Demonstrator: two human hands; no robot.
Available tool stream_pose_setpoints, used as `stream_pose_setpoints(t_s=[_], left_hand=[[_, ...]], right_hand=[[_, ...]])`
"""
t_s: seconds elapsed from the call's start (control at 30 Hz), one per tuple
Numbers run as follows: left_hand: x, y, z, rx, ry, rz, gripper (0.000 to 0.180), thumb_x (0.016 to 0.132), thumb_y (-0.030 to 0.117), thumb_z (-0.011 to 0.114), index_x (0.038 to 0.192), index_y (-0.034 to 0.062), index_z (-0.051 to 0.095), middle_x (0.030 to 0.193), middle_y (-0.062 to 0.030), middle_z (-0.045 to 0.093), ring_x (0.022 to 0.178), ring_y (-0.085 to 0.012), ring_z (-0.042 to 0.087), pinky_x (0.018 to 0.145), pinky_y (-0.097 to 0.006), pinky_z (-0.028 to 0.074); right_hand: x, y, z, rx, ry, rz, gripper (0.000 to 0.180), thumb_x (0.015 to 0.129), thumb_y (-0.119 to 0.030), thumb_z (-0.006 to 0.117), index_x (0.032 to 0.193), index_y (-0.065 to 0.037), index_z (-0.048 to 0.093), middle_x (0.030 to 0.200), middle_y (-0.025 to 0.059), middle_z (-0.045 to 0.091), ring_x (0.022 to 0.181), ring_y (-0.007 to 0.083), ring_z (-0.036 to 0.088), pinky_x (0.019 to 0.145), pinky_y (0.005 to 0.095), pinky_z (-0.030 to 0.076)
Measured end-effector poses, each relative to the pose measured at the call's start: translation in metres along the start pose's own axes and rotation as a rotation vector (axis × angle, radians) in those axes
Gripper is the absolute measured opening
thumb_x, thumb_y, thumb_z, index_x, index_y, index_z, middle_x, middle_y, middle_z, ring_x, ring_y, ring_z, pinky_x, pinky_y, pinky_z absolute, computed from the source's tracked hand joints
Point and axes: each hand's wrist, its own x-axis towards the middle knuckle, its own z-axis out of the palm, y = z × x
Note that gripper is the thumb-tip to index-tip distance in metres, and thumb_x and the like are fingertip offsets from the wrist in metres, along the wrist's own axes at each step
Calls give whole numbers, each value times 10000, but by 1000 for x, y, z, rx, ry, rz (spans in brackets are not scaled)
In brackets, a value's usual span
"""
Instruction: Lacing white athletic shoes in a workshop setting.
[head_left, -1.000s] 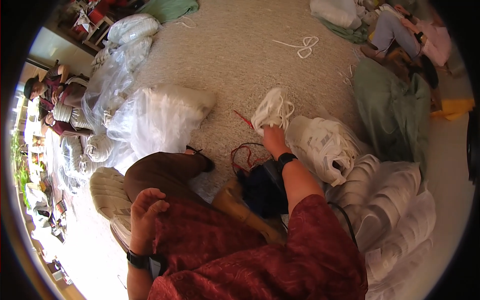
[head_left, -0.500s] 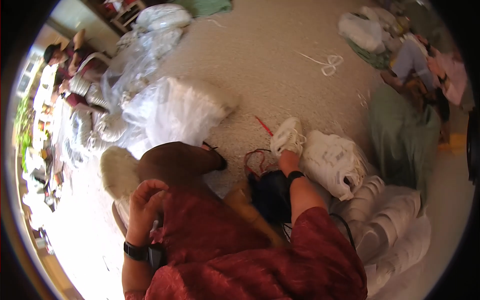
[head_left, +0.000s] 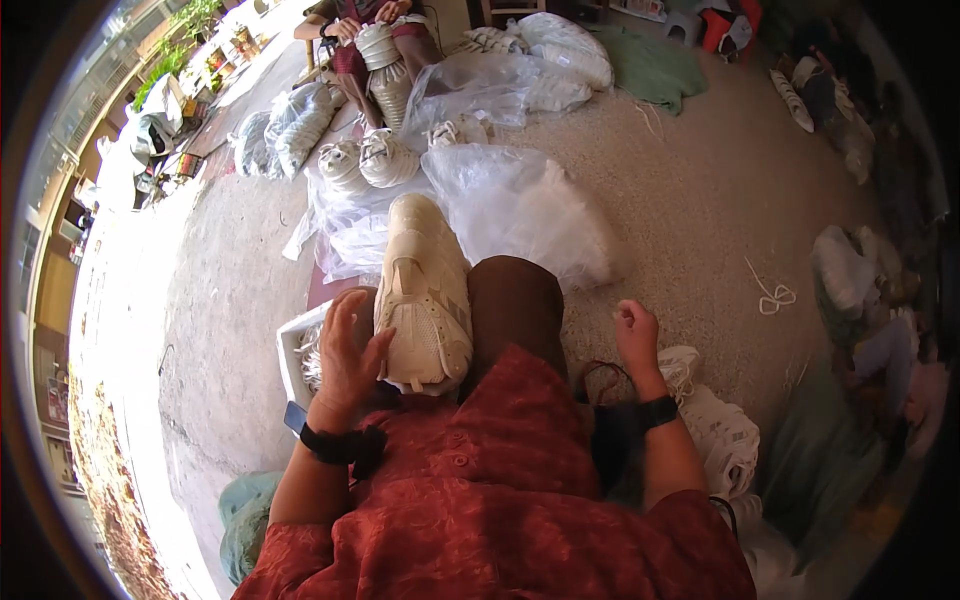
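Note:
A cream shoe upper (head_left: 425, 335) lies lengthwise over my lap, its mesh and heel end toward me and a longer pale form stretching beyond it past my knees. Beside its near left edge is my left hand (head_left: 350, 350), fingers spread and holding nothing; the fingertips come close to the upper, and I cannot tell whether they touch. My right hand (head_left: 637, 335) is raised off to the right of my knee, fingers curled in. Whatever it might hold is too small to make out. Just behind that wrist sits a white shoe upper (head_left: 680, 368).
Left of my knee stands a white box (head_left: 293, 365) with white laces inside. Clear plastic bags (head_left: 520, 205) and white uppers (head_left: 385, 160) lie ahead. A seated person handles a stack of uppers (head_left: 385, 85). More uppers (head_left: 722, 440) are piled right. A white cord (head_left: 770, 290) lies on the floor.
The view has swung left. My right hand has come up away from the white upper at the right. My left hand has opened from a curl and is now beside the upper on my lap.

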Motion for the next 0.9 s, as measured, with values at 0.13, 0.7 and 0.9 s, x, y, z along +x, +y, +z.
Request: stream_pose_setpoints(t_s=[0.13,0.7,0.9], left_hand=[[-18,-25,27,39,-79,45,578,840,252,583,1281,-54,368,1292,-247,411,1199,-404,404,1022,-432,320],[-35,-42,60,-377,188,-119,397,880,111,506,1243,-31,430,1302,-231,403,1220,-380,390,1038,-390,312],[-39,-103,-27,-966,384,-470,197,902,50,545,1091,1,570,984,-21,611,903,-81,559,812,-223,450]], right_hand=[[-27,-160,35,149,-283,-557,431,759,-184,685,1110,22,543,957,199,546,843,338,574,754,386,473],[-38,-199,106,-242,-568,-859,810,841,-434,541,1375,84,222,1413,342,182,1276,440,273,1026,518,201],[-20,-207,82,37,-611,-705,709,894,-510,432,1352,26,350,1379,249,355,1228,362,397,1010,403,309]])
